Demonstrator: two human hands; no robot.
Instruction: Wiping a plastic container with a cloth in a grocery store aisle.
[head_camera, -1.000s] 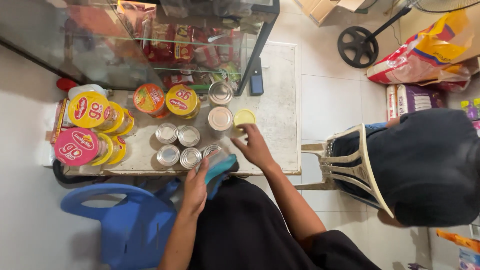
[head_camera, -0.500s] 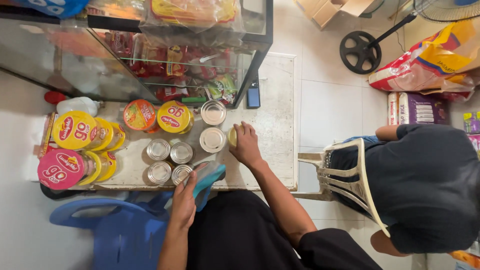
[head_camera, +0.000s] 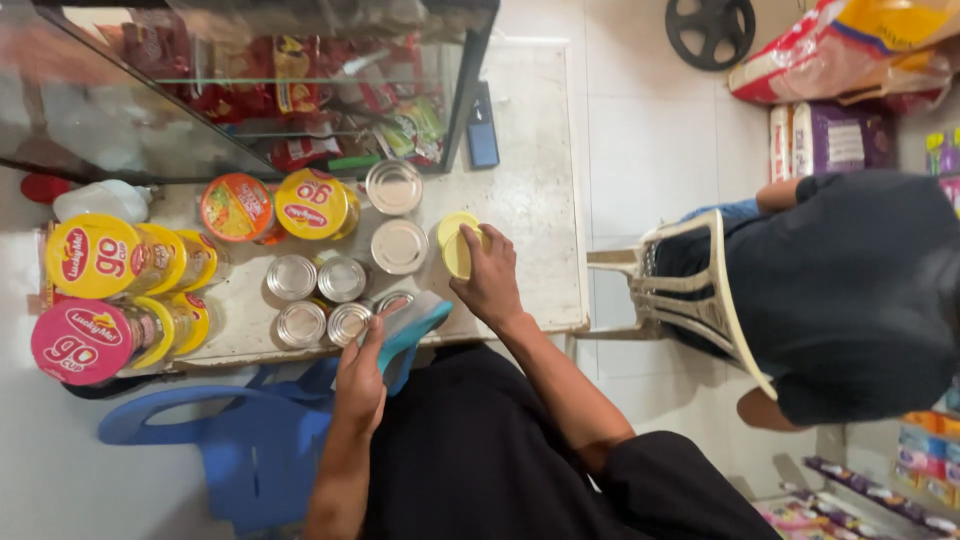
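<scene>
Right hand (head_camera: 490, 280) on yellow lid (head_camera: 455, 243), tins (head_camera: 320, 297) beside, left hand (head_camera: 360, 375) gripping teal cloth (head_camera: 415, 325)

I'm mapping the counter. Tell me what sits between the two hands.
In the head view, a silver-topped can and the edge of a teal cloth lie between the left hand and the right hand, which grips a yellow lid.

Glass display case (head_camera: 250, 90) of snack packets; stacked noodle cups (head_camera: 110, 260); tin cans (head_camera: 320, 295); blue plastic chair (head_camera: 230, 450); seated person (head_camera: 840, 290); dark flat object (head_camera: 482, 125), possibly phone.
</scene>
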